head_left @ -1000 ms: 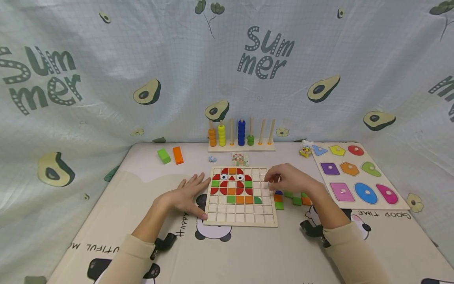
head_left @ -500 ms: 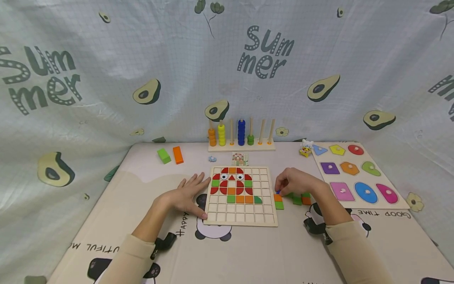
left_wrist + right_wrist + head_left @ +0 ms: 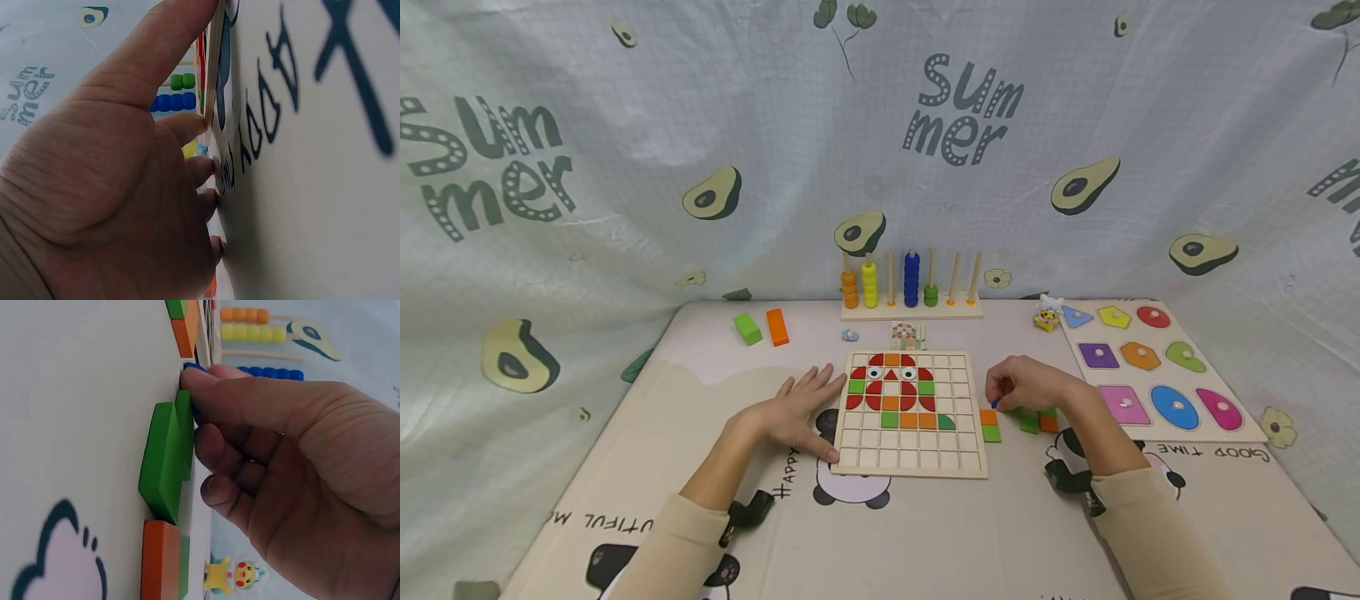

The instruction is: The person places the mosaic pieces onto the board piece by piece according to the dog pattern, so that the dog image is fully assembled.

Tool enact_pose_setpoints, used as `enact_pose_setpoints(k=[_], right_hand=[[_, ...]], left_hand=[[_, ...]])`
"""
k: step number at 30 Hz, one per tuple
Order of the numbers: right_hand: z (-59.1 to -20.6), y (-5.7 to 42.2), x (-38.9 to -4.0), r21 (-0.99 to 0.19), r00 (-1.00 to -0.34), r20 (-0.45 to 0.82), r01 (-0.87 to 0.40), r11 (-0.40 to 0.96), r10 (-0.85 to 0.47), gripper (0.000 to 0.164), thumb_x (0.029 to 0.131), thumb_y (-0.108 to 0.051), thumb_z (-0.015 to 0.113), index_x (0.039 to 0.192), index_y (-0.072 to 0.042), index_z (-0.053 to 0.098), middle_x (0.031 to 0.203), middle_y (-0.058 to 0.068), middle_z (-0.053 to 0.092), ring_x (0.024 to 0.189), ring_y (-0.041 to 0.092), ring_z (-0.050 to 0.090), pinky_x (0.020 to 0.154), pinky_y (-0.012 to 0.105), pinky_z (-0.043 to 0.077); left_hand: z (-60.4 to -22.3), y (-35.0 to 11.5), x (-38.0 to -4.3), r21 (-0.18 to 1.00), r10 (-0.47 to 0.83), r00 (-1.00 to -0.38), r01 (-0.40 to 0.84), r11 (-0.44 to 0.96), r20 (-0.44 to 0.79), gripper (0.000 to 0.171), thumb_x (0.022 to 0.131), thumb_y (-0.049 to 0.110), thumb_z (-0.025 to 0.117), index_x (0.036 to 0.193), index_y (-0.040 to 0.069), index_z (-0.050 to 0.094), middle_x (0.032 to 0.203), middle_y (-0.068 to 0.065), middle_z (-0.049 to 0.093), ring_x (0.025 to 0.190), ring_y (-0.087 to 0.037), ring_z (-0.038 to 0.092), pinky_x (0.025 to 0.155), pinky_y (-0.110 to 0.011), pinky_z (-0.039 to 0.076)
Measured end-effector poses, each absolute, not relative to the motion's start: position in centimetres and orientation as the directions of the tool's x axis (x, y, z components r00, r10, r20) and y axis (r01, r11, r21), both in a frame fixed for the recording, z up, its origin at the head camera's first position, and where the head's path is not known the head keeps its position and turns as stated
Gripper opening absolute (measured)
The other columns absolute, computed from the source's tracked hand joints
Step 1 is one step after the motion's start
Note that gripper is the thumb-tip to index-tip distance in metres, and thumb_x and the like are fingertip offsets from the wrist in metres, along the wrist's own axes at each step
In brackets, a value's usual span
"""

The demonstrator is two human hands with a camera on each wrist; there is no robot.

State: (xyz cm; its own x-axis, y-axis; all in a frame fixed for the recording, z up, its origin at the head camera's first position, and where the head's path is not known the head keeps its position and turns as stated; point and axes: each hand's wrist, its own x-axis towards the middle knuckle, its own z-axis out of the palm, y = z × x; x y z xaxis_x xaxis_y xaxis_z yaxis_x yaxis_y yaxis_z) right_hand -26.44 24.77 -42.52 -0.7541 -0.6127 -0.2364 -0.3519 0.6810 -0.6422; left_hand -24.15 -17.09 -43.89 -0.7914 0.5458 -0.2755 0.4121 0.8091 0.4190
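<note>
A wooden grid board lies mid-table, with red, green, orange and eye-marked tiles forming a pattern in its upper cells. My left hand rests at the board's left edge, fingers spread and thumb near the lower corner. Right of the board, my right hand pinches a small blue tile between thumb and index finger; most of the tile is hidden. In the right wrist view, green tiles and an orange tile lie beneath that hand. An orange tile and a green tile sit by the board.
Behind the board lie a picture card and a peg rack with coloured beads. A shape puzzle and a small yellow figurine are at right. Green and orange blocks lie at back left.
My right hand has moved from over the board's right edge to the loose tiles beside it and taken hold of the blue tile. The left hand has stayed put.
</note>
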Motion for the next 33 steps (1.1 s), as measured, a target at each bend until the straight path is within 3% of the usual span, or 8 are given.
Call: enact_pose_setpoints(k=[9, 22, 33], right_hand=[[-41.9, 24.1, -26.4, -0.651, -0.791, -0.117, -0.395, 0.648, -0.601, 0.006, 0.087, -0.014, 0.071, 0.089, -0.012, 0.067, 0.082, -0.003, 0.063, 0.077, 0.018, 0.058, 0.067, 0.030, 0.051], [-41.9, 20.3, -24.9, -0.664, -0.668, -0.114, -0.500, 0.557, -0.735, 0.009, 0.081, -0.010, 0.076, 0.086, -0.015, 0.072, 0.083, -0.004, 0.068, 0.072, 0.012, 0.058, 0.064, 0.026, 0.052], [-42.4, 20.1, -25.1, -0.655, -0.636, -0.146, -0.512, 0.556, -0.758, 0.011, 0.080, -0.007, 0.077, 0.085, -0.016, 0.075, 0.084, -0.006, 0.069, 0.072, 0.009, 0.058, 0.065, 0.024, 0.053]], left_hand=[[-43.8, -17.1, -24.2, 0.418, 0.546, -0.792, 0.414, 0.809, -0.273, 0.126, 0.057, 0.071, 0.077, 0.156, 0.023, 0.013, 0.162, -0.006, -0.001, 0.148, -0.028, -0.007, 0.115, -0.056, -0.004], [-43.9, -17.1, -24.3, 0.412, 0.558, -0.785, 0.431, 0.803, -0.268, 0.127, 0.058, 0.072, 0.076, 0.156, 0.023, 0.012, 0.162, -0.005, -0.001, 0.148, -0.028, -0.007, 0.116, -0.056, -0.003], [-44.0, -17.1, -24.3, 0.416, 0.545, -0.789, 0.410, 0.812, -0.284, 0.127, 0.057, 0.072, 0.077, 0.156, 0.024, 0.012, 0.162, -0.004, -0.002, 0.148, -0.028, -0.007, 0.116, -0.056, -0.004]])
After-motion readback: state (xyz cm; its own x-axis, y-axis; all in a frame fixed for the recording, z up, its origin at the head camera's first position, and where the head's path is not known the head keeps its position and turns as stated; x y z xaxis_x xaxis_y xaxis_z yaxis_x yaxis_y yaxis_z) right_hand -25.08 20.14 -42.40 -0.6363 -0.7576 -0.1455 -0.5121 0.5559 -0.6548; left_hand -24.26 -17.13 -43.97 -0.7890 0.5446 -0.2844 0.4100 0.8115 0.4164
